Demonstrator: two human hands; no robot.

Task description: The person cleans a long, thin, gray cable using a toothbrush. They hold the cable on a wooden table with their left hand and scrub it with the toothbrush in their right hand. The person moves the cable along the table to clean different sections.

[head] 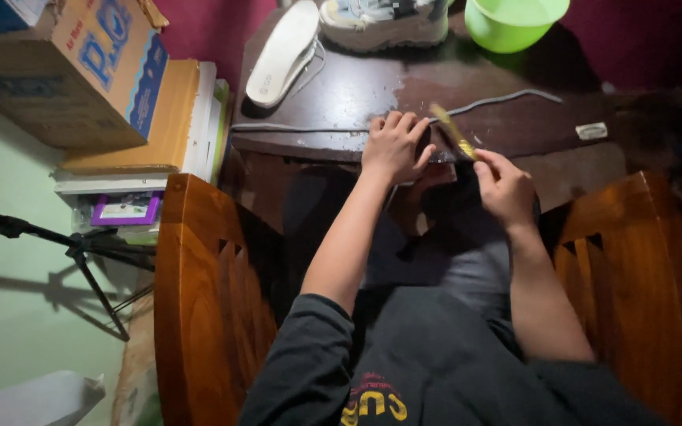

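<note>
Brush (453, 132), small, yellowish handle: pinched between fingertips of right hand (505, 188), tilted, bristle end over front edge of dark wooden bench (357, 95). Shoelace (499, 100), grey, long: lying across bench, running under left hand (395, 147). Left hand: fingers spread, pressed flat on lace at bench edge, gripping nothing. Insole (283, 54), white: at bench rear, left. Sneaker (384, 21), pale: rear centre, just beside insole. Basin (513, 21), green plastic: rear right. Cardboard box (65, 63): stacked on books, left of bench. Wooden chair arms (199, 300): either side of lap.
</note>
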